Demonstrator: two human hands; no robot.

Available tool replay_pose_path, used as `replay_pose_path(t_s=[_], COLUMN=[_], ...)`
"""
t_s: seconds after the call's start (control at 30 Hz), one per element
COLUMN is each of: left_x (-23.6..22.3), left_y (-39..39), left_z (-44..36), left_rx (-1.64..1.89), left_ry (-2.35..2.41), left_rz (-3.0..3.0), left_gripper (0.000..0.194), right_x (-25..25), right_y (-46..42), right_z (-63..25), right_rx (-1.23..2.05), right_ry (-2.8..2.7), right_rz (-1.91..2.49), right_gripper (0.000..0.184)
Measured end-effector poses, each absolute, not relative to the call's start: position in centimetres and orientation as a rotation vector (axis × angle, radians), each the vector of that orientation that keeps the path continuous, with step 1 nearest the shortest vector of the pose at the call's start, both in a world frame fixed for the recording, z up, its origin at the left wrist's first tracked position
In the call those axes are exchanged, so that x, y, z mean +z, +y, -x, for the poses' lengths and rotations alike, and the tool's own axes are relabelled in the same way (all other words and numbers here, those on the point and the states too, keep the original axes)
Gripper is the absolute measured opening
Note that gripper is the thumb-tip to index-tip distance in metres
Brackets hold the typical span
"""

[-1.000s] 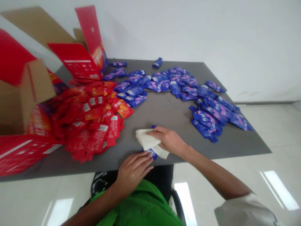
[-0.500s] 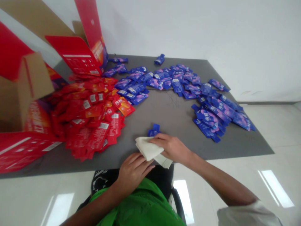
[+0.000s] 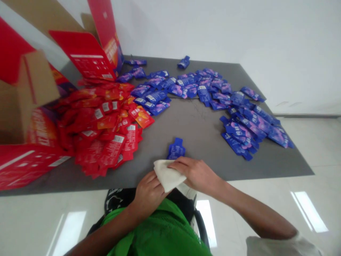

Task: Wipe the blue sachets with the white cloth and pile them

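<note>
Open red cartons [image 3: 26, 165] at left, red sachets [image 3: 94, 119] heaped beside them; white wall [image 3: 226, 32]; pale glossy floor [image 3: 325, 153].

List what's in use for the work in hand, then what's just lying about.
In use, it seems:
- cloth, in the right hand
- nearest blue pouch
- other blue pouches, probably

Apparently just lying about:
- red pouches
- red boxes

The right hand [image 3: 198, 175] is pinching, its fingers [image 3: 181, 166] pointing toward the left hand [image 3: 149, 195], whose fingers are lying close together, tips hidden. Both forearms [image 3: 249, 208] are slanting inward behind the fingers.
</note>
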State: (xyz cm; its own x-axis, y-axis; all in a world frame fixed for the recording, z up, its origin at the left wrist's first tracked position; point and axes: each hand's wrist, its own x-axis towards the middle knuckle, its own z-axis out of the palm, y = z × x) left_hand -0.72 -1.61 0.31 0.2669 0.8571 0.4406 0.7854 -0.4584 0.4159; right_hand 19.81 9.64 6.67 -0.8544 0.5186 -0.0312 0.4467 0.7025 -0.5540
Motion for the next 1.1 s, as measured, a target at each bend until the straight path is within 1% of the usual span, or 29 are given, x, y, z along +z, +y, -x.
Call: replay_pose_path(t_s=[0.07, 0.1, 0.17, 0.3, 0.37, 0.47, 0.53, 0.67, 0.73, 0.83, 0.93, 1.0, 1.1], left_x=[0.4, 0.4, 0.6, 0.7, 0.7, 0.6, 0.5, 0.6, 0.7, 0.8, 0.7, 0.7, 0.6], left_y=[-1.5, -1.5, -1.4, -1.2, -1.3, -1.4, -1.5, -1.5, -1.4, -1.3, -1.2, -1.2, -1.4], left_z=[0.7, 0.7, 0.8, 0.8, 0.8, 0.8, 0.8, 0.7, 0.8, 0.8, 0.9, 0.9, 0.8], left_rx=[0.952, 0.949, 0.950, 0.964, 0.961, 0.937, 0.917, 0.905, 0.926, 0.947, 0.943, 0.950, 0.934], left_ry=[1.537, 1.512, 1.464, 1.469, 1.467, 1.488, 1.543, 1.569, 1.514, 1.455, 1.470, 1.471, 1.482], left_rz=[-2.405, -2.408, -2.415, -2.404, -2.408, -2.415, -2.410, -2.403, -2.407, -2.410, -2.398, -2.396, -2.402], left_gripper=[0.014, 0.016, 0.023, 0.022, 0.023, 0.020, 0.014, 0.014, 0.016, 0.022, 0.022, 0.023, 0.021], right_x=[5.7, 5.3, 5.0, 6.1, 7.0, 7.7, 7.5, 6.1, 5.4, 5.1, 5.8, 6.7, 7.8], right_y=[10.7, 11.8, 14.7, 18.0, 17.0, 13.1, 10.6, 9.8, 11.6, 15.6, 18.0, 17.5, 14.0], right_z=[-19.5, -19.3, -18.8, -18.4, -18.7, -19.4, -19.6, -19.3, -18.8, -18.0, -17.7, -18.1, -18.9], right_rx=[0.888, 0.870, 0.768, 0.577, 0.583, 0.714, 0.790, 0.883, 0.864, 0.708, 0.559, 0.531, 0.630], right_ry=[-2.726, -2.700, -2.680, -2.649, -2.582, -2.572, -2.670, -2.734, -2.715, -2.726, -2.708, -2.643, -2.587], right_rz=[0.840, 0.885, 0.998, 1.173, 1.131, 0.941, 0.844, 0.843, 0.883, 1.027, 1.165, 1.147, 0.998], right_gripper=[0.041, 0.043, 0.043, 0.042, 0.043, 0.044, 0.041, 0.035, 0.037, 0.039, 0.041, 0.042, 0.044])
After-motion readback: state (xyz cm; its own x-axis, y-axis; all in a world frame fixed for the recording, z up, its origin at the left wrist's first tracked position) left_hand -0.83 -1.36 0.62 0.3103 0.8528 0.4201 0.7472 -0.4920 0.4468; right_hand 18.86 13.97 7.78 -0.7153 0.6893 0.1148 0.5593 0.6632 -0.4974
